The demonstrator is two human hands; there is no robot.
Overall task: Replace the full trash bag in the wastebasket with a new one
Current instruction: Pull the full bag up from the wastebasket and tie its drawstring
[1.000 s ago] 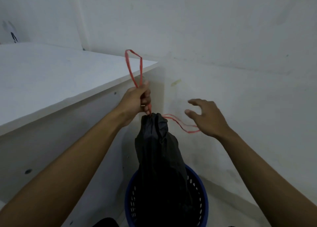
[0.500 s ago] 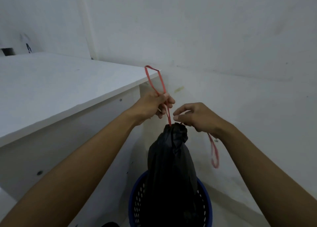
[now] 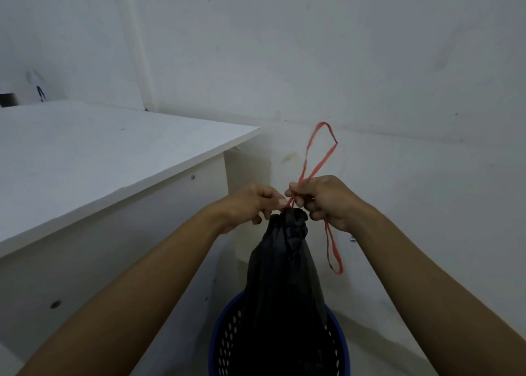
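A full black trash bag (image 3: 284, 276) rises out of a blue perforated wastebasket (image 3: 225, 344) at the bottom centre. Its neck is gathered tight by a red drawstring (image 3: 316, 159). One loop of the string stands up above my hands. A second loop (image 3: 333, 250) hangs down to the right of the bag. My left hand (image 3: 250, 205) pinches the string at the bag's neck. My right hand (image 3: 327, 199) grips the string just beside it, fingers curled. The two hands nearly touch over the bag's top.
A white desk (image 3: 99, 153) stands at the left, its corner close to my left hand. White walls close in behind and to the right. The wastebasket sits on the floor in the gap between the desk side and the wall.
The upright red loop has passed from my left hand's side to above my right hand. Both hands have come together at the bag's neck. The view has shifted right.
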